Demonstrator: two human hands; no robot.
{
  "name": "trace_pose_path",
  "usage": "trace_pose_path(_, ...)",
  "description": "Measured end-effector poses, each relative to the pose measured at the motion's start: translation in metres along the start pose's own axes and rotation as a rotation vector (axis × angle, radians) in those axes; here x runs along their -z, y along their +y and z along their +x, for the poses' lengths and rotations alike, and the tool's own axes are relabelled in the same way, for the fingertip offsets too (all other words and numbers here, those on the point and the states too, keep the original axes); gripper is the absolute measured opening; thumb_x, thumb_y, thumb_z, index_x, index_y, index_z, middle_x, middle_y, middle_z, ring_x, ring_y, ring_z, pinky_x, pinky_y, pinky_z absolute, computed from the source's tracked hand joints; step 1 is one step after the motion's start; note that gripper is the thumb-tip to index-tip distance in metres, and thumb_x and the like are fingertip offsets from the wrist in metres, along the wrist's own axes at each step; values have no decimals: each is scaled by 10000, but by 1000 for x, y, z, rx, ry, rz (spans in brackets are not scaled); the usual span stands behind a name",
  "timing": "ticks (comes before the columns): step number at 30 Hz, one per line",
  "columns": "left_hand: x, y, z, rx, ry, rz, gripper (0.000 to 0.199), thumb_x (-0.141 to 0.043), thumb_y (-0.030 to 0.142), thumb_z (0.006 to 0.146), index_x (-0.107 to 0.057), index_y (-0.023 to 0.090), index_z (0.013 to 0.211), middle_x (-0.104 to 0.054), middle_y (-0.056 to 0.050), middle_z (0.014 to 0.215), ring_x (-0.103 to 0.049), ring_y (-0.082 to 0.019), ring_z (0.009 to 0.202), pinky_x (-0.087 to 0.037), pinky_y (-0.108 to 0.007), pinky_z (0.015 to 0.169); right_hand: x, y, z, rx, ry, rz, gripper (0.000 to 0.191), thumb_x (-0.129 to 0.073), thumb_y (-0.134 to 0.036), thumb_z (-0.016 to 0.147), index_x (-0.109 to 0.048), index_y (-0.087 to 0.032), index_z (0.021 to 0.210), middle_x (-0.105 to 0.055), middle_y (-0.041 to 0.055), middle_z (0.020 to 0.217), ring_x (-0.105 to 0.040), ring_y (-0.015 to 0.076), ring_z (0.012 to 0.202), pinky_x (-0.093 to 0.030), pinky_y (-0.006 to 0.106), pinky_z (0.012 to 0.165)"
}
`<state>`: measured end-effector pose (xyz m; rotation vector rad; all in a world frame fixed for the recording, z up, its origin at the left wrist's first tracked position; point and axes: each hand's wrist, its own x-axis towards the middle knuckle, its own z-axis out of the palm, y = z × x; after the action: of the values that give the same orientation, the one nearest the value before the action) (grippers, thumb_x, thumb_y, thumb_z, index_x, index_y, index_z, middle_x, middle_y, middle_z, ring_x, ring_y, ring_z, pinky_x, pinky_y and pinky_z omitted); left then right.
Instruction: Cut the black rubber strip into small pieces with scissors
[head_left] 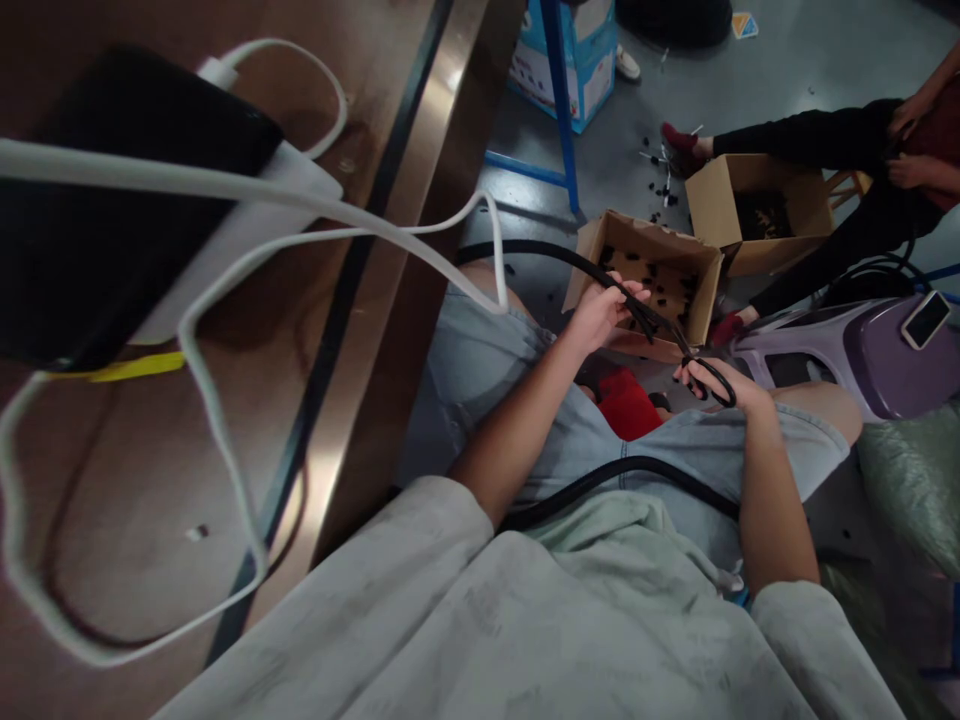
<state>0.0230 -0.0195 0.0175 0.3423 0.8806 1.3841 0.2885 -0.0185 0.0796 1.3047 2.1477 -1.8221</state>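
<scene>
1. Near the middle of the frame, the left hand (600, 315) has its fingers around a black tube (547, 247), which arches in from the surface edge.
2. The right hand (720, 385) holds black-handled scissors (684, 345), their blades pointing up and left toward the left hand; how wide the blades stand I cannot tell.
3. Just beyond both hands, an open cardboard box (710, 290) with small black pieces inside sets its near rim close to the fingers.
4. The brown surface (150, 490) fills the left; its edge slants from lower left to top centre, left of the left forearm. A white cable (420, 250) loops over that edge.
5. Another black length (622, 467) crosses the lap, below the hands.
6. Grey floor (630, 110) shows above the box, between the blue carton (592, 80) and a seated co-worker's legs (810, 140). A purple stool (900, 365) with a phone (926, 320) bounds the right.
7. The carton bears printing, and a small blue-and-orange card (745, 25) lies at the top; their writing is too small to read.
</scene>
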Motion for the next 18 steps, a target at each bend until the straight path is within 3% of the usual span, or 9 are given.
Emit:
trace_pose_path(4, -1, 4, -1, -9, -1, -64, 224, -553, 107, 683, -426, 244, 806, -529, 56, 696, -654, -150, 780, -505, -390, 989, -1, -3, 2, 8, -7, 23, 709, -446, -904, 864, -651, -228, 810, -667, 66, 808, -581, 189, 616, -483, 332, 609)
trace_pose_path(8, -4, 12, -6, -20, 14, -91, 167, -554, 134, 720, -424, 234, 747, -449, 45, 649, -559, -123, 661, -521, -383, 976, -1, -6, 2, -3, -24, 6, 733, -438, -917, 854, -674, -223, 855, -640, 49, 737, -580, 194, 613, -476, 332, 601)
trace_pose_path(11, -4, 20, -10, -54, 9, -107, 131, -561, 251, 835, -466, 234, 747, -470, 25, 652, -569, -132, 662, -541, -365, 911, 0, -8, 2, 0, -15, 6, 741, -424, -910, 869, -679, -214, 869, -627, 38, 697, -596, 200, 622, -485, 329, 607)
trace_pose_path(18, -1, 26, -11, -52, 44, -100, 379, -466, 545, 1014, -568, 248, 801, -447, 29, 558, -583, -140, 601, -567, -343, 804, -4, -2, 1, 55, -148, 19, 744, -380, -886, 907, -674, -203, 883, -644, 39, 725, -577, 190, 622, -483, 322, 624)
